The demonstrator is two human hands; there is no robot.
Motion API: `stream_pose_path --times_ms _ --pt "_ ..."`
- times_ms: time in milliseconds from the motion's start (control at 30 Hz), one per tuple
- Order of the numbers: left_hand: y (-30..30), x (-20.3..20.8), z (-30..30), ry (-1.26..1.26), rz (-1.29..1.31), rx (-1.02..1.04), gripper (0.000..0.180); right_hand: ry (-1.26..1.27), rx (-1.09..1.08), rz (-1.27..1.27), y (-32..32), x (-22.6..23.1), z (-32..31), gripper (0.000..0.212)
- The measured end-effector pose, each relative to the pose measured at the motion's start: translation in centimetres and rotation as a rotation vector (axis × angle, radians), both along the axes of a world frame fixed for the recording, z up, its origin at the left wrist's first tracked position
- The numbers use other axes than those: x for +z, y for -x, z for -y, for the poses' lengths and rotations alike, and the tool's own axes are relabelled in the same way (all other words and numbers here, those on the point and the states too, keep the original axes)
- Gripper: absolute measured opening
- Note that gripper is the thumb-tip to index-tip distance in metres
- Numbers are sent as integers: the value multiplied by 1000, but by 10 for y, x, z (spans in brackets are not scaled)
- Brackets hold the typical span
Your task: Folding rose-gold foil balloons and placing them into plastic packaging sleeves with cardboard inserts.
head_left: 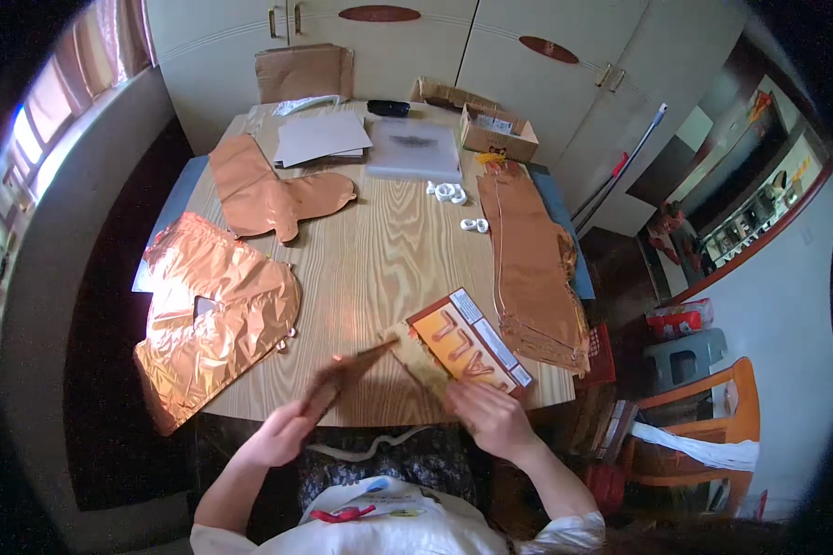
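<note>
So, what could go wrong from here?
The shiny copper foil juts past the left edge of the table, so a brushing sleeve might drag it off. The brown piece in the left hand is blurred but looks thin, so it could crease. The orange packet at the right hand might slip.

On the orange packet [463, 355] we can see large brown letters; its white panels [492, 339] carry smaller print (too small for us to read).
</note>
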State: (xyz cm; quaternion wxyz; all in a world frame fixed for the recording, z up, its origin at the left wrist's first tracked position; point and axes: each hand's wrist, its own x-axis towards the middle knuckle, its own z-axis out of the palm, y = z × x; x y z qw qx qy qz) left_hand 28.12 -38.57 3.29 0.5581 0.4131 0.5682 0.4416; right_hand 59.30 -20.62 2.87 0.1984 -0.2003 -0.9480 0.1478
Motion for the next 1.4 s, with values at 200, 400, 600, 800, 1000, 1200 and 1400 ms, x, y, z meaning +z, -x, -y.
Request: stream_pose_path --times_ms 200,400,600,800,1000,1200,1400 --pt "19 0 11 -276 834 423 42 587 -317 -825 17 39 -9 29" --pt "14 16 -1 -337 845 583 44 938 -342 -705 50 -11 -65 20" --pt "10 -16 -3 -148 1051 432 43 757 -434 -603 92 -41 -102 29" --pt "-30 -11 -38 -109 1150 667 39 384 -385 -522 98 -63 -51 57" --pt "-41 -31 -51 5 1124 690 41 152 -380 15 53 -14 12 48" --pt "-50 -22 -54 117 1069 639 41 101 -187 38 47 -2 -5 42" --pt "-49 -24 -59 235 1037 595 39 75 146 -64 94 -31 -66 47"
